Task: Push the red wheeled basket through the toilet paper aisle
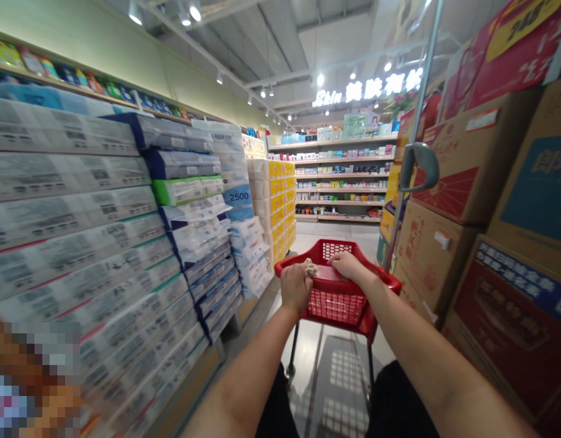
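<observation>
A red plastic shopping cart [337, 307] with a perforated basket stands right in front of me. My left hand [296, 289] is closed around the left part of its handle, and a small cream-coloured scrunchie-like item [310, 267] shows at the fingers or wrist edge. Farther right, my right hand [347, 266] rests closed over the handle bar, its fingertips partly hidden behind the rim. Both forearms reach forward from the bottom of the view.
Stacked tissue packs [70, 201] line the left side, with yellow-sided packs [280, 210] beyond. Cardboard boxes [449, 164] rise on the right beside a metal pole with a grey handle [420, 167]. Shelves of small goods [344, 176] stand ahead past the aisle floor. A pixelated patch covers the lower left.
</observation>
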`<state>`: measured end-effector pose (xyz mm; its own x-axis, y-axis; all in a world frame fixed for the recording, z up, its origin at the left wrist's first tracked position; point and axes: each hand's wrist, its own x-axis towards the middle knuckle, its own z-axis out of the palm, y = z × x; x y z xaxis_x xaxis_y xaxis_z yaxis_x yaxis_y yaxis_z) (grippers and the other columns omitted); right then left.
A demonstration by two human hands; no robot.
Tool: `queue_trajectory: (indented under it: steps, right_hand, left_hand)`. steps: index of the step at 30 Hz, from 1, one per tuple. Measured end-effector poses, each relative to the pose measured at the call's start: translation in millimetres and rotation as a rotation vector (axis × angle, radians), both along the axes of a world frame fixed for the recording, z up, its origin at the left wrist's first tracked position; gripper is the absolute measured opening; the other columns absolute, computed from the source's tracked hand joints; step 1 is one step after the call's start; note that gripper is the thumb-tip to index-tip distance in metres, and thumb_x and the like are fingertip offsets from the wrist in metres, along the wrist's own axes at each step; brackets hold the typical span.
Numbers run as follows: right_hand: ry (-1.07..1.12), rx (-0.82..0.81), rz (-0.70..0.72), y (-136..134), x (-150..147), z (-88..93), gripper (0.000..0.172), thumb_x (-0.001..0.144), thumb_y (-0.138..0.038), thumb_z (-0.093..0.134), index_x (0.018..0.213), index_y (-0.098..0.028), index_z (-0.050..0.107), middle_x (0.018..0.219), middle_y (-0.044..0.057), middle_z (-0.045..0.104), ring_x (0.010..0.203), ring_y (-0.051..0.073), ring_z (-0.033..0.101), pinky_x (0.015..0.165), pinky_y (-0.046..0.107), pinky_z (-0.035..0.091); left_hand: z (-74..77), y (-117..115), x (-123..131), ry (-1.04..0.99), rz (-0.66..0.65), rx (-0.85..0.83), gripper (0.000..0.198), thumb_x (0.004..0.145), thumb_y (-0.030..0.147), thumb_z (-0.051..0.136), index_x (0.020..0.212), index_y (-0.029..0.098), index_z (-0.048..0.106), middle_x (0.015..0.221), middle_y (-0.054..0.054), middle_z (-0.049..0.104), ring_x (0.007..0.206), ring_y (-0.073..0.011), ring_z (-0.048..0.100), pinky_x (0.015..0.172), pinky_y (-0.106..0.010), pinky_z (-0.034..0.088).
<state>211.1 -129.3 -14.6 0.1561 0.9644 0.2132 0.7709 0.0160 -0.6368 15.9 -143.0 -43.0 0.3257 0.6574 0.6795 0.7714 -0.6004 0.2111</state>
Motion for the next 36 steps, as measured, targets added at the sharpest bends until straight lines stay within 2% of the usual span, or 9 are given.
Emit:
queue_trajectory:
  steps: [4, 6, 10, 12, 18, 24, 26, 30, 36]
  right_hand:
    - [-0.007, 0.013, 0.008, -1.0, 0.2, 0.9, 0.030, 0.073, -0.013, 0.048, 0.084, -0.017, 0.077, 0.086, 0.003, 0.073, 0.082, 0.015, 0.064, 0.071, 0.019, 0.045]
    - [-0.008, 0.019, 0.013, -1.0, 0.4, 0.4, 0.030, 0.073, -0.013, 0.049, 0.083, -0.017, 0.077, 0.087, 0.003, 0.073, 0.082, 0.015, 0.064, 0.071, 0.019, 0.045]
    - [0.015, 0.026, 0.008, 0.8, 0.5, -2.3, 0.029, 0.074, -0.014, 0.049, 0.084, -0.017, 0.076, 0.087, 0.003, 0.073, 0.082, 0.014, 0.064, 0.071, 0.019, 0.045]
    - [0.027, 0.024, 0.010, 1.9, 1.0, -3.5, 0.030, 0.074, -0.014, 0.048, 0.083, -0.017, 0.076, 0.085, 0.003, 0.073, 0.080, 0.014, 0.064, 0.071, 0.019, 0.045]
    - [0.027, 0.019, 0.002, 1.4, 3.3, -3.7, 0.030, 0.073, -0.012, 0.049, 0.085, -0.017, 0.076, 0.087, 0.003, 0.072, 0.082, 0.014, 0.064, 0.073, 0.019, 0.045]
    - [0.035, 0.017, 0.018, 3.2, 4.3, -5.0, 0.030, 0.074, -0.012, 0.049, 0.086, -0.016, 0.076, 0.091, 0.003, 0.072, 0.087, 0.015, 0.064, 0.078, 0.019, 0.045]
    - [0.040, 0.012, 0.033, 3.9, 4.8, -5.6, 0.029, 0.074, -0.012, 0.049, 0.086, -0.016, 0.076, 0.091, 0.004, 0.072, 0.087, 0.015, 0.064, 0.077, 0.019, 0.046]
    - [0.034, 0.011, 0.021, 2.8, 5.3, -4.8, 0.030, 0.074, -0.013, 0.048, 0.086, -0.017, 0.076, 0.090, 0.003, 0.072, 0.085, 0.015, 0.065, 0.076, 0.019, 0.046]
    - [0.042, 0.019, 0.023, 0.8, 3.0, -3.3, 0.030, 0.074, -0.013, 0.049, 0.086, -0.016, 0.076, 0.092, 0.003, 0.072, 0.088, 0.014, 0.064, 0.078, 0.018, 0.045]
  left_hand:
    - [17.0, 14.9, 7.5, 0.083, 0.141, -0.232, 0.032, 0.093, 0.035, 0.033, 0.097, 0.018, 0.060, 0.086, -0.006, 0.069, 0.084, -0.0227, 0.063, 0.081, -0.036, 0.041]
    - [20.5, 17.8, 8.7, 0.117, 0.162, -0.277, 0.035, 0.093, 0.037, 0.031, 0.097, 0.018, 0.060, 0.082, -0.006, 0.069, 0.081, -0.0235, 0.064, 0.079, -0.037, 0.041]
    - [5.5, 5.1, 3.2, 0.027, 0.065, -0.036, 0.029, 0.091, 0.029, 0.036, 0.107, 0.018, 0.058, 0.100, -0.007, 0.068, 0.097, -0.0215, 0.060, 0.090, -0.036, 0.037]
    - [2.4, 1.6, 1.8, -0.004, 0.043, 0.012, 0.030, 0.092, 0.026, 0.034, 0.108, 0.018, 0.057, 0.103, -0.007, 0.067, 0.100, -0.0204, 0.059, 0.092, -0.035, 0.035]
    - [24.7, 17.5, 6.8, 0.178, 0.135, -0.299, 0.042, 0.095, 0.046, 0.028, 0.097, 0.018, 0.059, 0.082, -0.007, 0.069, 0.077, -0.0225, 0.064, 0.074, -0.035, 0.041]
    - [-2.4, -1.3, -1.5, -0.006, 0.001, 0.066, 0.036, 0.095, 0.031, 0.027, 0.114, 0.020, 0.056, 0.104, -0.007, 0.066, 0.099, -0.0203, 0.058, 0.092, -0.035, 0.035]
    - [-1.2, -1.8, 0.0, -0.004, 0.039, 0.031, 0.036, 0.095, 0.030, 0.027, 0.109, 0.019, 0.058, 0.099, -0.007, 0.067, 0.096, -0.0205, 0.060, 0.090, -0.035, 0.036]
    - [14.7, 8.0, 5.0, 0.134, 0.141, -0.187, 0.037, 0.096, 0.037, 0.028, 0.097, 0.018, 0.060, 0.079, -0.005, 0.068, 0.076, -0.0211, 0.063, 0.079, -0.035, 0.039]
    - [0.2, -1.0, -2.2, 0.030, 0.017, 0.060, 0.032, 0.094, 0.031, 0.032, 0.113, 0.020, 0.056, 0.102, -0.006, 0.067, 0.098, -0.0201, 0.059, 0.091, -0.035, 0.035]
